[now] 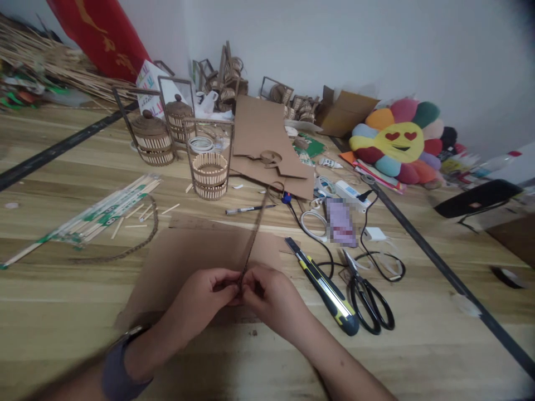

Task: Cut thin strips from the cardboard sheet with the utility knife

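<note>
Both hands meet over a sheet of brown cardboard [167,262] on the wooden table. A thin brown strip [254,234] rises from between them and leans away to the upper right. My left hand [209,289] pinches the strip near its lower end. Right beside it, my right hand [265,292] grips the same strip, fingers curled. The strip's lower end is hidden by the fingers. Another curved brown strip [152,228] lies to the left. Farther back stands a small basket of wooden sticks with a tall handle [210,175].
Right of my hands lie a utility knife [324,289] and black-handled scissors [368,301]. Behind them are a phone [340,223], a power strip [351,192] and cables. Packaged sticks [108,209] lie left. Lidded baskets [152,142] and cardboard pieces [259,128] stand at the back.
</note>
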`<state>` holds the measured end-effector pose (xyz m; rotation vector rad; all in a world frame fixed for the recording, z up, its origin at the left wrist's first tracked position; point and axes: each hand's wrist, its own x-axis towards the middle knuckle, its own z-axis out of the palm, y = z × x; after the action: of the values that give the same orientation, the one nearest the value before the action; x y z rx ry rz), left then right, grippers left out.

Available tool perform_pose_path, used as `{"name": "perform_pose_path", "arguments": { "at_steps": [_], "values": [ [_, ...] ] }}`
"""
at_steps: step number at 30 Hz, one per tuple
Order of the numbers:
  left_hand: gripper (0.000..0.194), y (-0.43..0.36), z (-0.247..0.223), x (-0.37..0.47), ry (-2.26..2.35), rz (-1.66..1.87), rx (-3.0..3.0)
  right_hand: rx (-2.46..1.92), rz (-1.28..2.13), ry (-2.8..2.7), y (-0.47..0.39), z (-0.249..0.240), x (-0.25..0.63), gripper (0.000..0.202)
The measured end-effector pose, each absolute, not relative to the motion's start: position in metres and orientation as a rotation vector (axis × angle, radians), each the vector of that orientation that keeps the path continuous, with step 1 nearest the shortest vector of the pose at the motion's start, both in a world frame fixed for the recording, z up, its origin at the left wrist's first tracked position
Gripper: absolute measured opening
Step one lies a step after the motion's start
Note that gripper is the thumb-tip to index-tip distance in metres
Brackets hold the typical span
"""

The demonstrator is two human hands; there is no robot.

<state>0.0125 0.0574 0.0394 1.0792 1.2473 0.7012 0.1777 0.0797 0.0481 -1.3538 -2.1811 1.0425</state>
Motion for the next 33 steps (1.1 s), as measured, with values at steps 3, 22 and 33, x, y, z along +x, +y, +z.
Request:
{"name": "perform_pose_path", "arguments": {
  "at_steps": [3, 22, 33],
  "values": [
    [0.029, 0.0573, 0.0426, 0.0114, 1.273, 0.647, 1.169, -1.386, 1.082, -2.165, 0.0808, 0.0504, 0.1787, 0.016],
    [0.017, 0.0614, 0.0402, 0.0076, 1.228, 0.52, 0.901, -1.229, 1.016, -2.319, 0.0785, 0.0487, 0.1793, 0.018],
    [0.014, 0.0614, 0.0415, 0.0054, 1.212, 0.495, 0.89, -1.219, 1.041, -2.29, 0.0776, 0.0515, 0.1796, 0.021]
  ]
}}
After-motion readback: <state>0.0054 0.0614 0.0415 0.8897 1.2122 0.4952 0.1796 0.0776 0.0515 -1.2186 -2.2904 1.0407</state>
